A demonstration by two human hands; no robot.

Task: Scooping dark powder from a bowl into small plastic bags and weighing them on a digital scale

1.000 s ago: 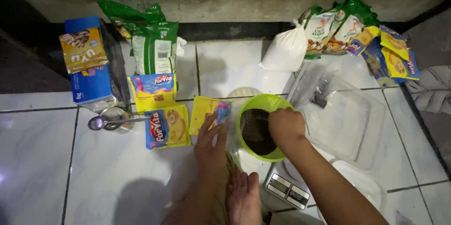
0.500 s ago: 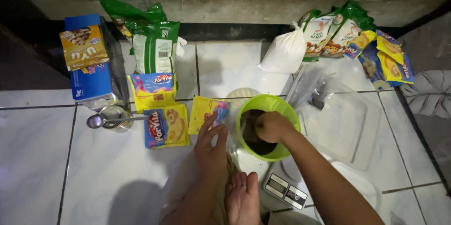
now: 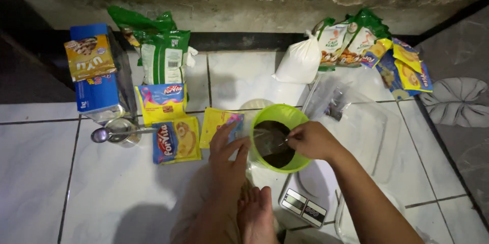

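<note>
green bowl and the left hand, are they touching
Touching: the head view shows the left hand with its fingertips against the outer wall of the green bowl, no gap between them.

The left hand (image 3: 226, 155) lies flat, fingers spread, just left of the green bowl (image 3: 279, 114); the right hand (image 3: 311, 141) (fingers pinched) hovers over it.

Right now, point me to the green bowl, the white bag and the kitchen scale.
green bowl (image 3: 304, 116): head view, on the far right rim.
white bag (image 3: 300, 64): head view, on the middle of the bag's bulging front.
kitchen scale (image 3: 304, 208): head view, on the front panel with the display.
</note>
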